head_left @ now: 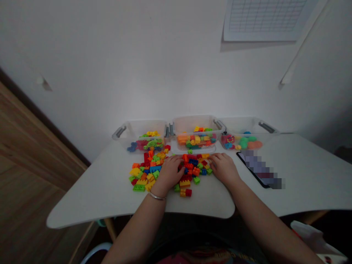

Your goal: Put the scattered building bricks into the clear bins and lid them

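A loose pile of toy building bricks (150, 177) in red, yellow, green, blue and orange lies spread over the white table. My left hand (172, 170) rests in the middle of the pile, its fingers reaching forward and the thumb apart; a silver bangle circles that wrist. What lies beneath the palm is hidden. At the pile's right edge is my right hand (224, 168), fingers spread and bent, tips beside a yellow brick (205, 156). Between both hands lie red, blue and orange bricks (195, 171). A joined yellow and red piece (185, 193) sits nearest the table's front edge.
Along the wall stand three clear plastic boxes: a left box (132, 126) and a middle box (198, 121) with colourful pieces, and a right box (239, 124) with rounded toys. A phone (254, 170) lies right of my right hand. The white table (90, 200) has a curved front edge.
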`<state>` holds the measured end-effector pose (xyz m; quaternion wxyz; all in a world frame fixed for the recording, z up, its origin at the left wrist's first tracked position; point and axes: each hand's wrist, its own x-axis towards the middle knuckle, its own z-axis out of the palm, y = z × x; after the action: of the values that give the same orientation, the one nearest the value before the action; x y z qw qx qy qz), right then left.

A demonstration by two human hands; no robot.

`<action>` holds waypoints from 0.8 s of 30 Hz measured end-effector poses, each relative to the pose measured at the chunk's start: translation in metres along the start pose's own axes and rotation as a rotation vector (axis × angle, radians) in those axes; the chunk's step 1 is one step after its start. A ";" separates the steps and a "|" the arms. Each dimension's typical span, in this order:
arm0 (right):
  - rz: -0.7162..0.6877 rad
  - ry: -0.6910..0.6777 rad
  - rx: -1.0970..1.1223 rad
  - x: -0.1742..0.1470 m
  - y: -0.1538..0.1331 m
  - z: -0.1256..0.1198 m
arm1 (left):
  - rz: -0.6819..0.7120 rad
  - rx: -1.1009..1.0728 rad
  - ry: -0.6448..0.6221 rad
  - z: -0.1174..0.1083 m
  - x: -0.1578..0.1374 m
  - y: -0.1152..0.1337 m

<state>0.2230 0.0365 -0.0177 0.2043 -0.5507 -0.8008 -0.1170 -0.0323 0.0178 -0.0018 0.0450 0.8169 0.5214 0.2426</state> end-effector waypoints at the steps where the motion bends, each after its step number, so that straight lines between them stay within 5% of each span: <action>1: -0.001 -0.003 -0.007 0.000 0.000 0.000 | -0.001 0.000 -0.001 0.000 0.000 0.000; 13: 0.072 -0.038 0.053 0.000 0.004 0.003 | 0.003 -0.010 0.001 -0.001 0.000 0.000; 24: 0.227 0.648 0.555 0.031 -0.013 -0.012 | 0.024 0.003 0.019 0.003 0.000 -0.003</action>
<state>0.2037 0.0526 0.0077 0.5966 -0.4943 -0.6308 -0.0411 -0.0337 0.0199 -0.0052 0.0358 0.8207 0.5124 0.2502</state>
